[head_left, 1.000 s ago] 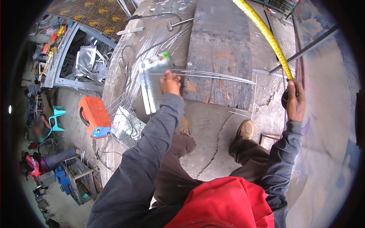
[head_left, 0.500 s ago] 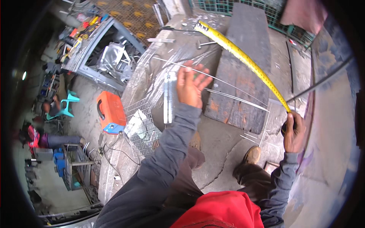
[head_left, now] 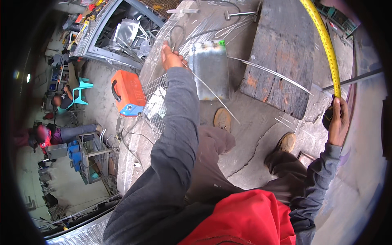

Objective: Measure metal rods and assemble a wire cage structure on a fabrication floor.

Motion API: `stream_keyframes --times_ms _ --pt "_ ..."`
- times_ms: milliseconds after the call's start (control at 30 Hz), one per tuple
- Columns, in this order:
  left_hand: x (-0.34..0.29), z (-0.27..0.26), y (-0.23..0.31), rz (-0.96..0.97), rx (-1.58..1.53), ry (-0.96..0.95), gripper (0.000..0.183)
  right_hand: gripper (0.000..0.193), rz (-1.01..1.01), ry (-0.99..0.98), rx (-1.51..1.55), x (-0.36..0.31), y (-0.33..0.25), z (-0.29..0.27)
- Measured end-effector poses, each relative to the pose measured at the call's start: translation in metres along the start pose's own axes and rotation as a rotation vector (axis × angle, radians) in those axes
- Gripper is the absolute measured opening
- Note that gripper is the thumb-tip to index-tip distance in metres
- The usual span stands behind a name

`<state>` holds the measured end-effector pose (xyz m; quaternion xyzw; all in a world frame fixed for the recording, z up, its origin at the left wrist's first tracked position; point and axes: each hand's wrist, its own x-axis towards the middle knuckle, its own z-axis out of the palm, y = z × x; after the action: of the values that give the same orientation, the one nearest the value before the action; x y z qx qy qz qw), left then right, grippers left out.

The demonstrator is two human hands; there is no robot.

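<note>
My left hand (head_left: 172,57) is closed around one end of a thin metal rod (head_left: 210,90), which slants down to the right past a flat grey metal panel (head_left: 210,71). My right hand (head_left: 339,122) grips a tape measure (head_left: 328,116); its dark case is partly behind the fingers. The yellow blade (head_left: 328,43) is drawn out and curves up past the top edge. Between my hands, several thin rods (head_left: 273,73) lie across a weathered wooden plank (head_left: 286,53).
An orange machine with a handle (head_left: 127,94) stands left, beside a wire grid (head_left: 154,106). A hammer (head_left: 234,15) lies at the far side. Beyond is a metal frame holding scrap (head_left: 126,36). Two people are at left, near a teal chair (head_left: 81,90). A wall runs along the right.
My left hand has gone from open to closed on a thin rod and moved left. The rod has swung downward. My right hand still holds the tape measure, now farther right and higher.
</note>
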<state>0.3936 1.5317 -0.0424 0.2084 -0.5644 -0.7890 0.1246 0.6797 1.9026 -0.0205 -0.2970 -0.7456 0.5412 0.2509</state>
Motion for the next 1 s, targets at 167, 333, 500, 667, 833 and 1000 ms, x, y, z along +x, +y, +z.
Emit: stream_keyframes --times_ms 167,333,500,667,833,1000 --pt "0.088 0.004 -0.075 -0.463 0.074 -0.115 0.036 0.029 0.001 -0.023 0.002 0.002 0.010 0.009" --pt "0.103 0.019 -0.135 -0.372 0.460 -0.481 0.031 0.028 -0.018 0.008 -0.085 -0.004 0.010 0.007" --pt "0.139 0.028 -0.179 -0.446 0.577 -0.440 0.028 0.027 -0.048 0.031 -0.142 0.005 0.015 0.007" --pt "0.148 0.039 -0.235 -0.488 0.637 -0.442 0.026 0.030 -0.012 0.041 -0.301 0.004 0.021 0.003" --pt "0.218 0.010 -0.252 -0.226 1.160 -0.437 0.031 0.033 0.056 -0.033 -0.333 0.008 0.016 0.014" --pt "0.174 -0.012 -0.276 -0.390 1.250 -0.665 0.039 0.034 -0.063 -0.026 -0.481 0.013 0.027 0.006"
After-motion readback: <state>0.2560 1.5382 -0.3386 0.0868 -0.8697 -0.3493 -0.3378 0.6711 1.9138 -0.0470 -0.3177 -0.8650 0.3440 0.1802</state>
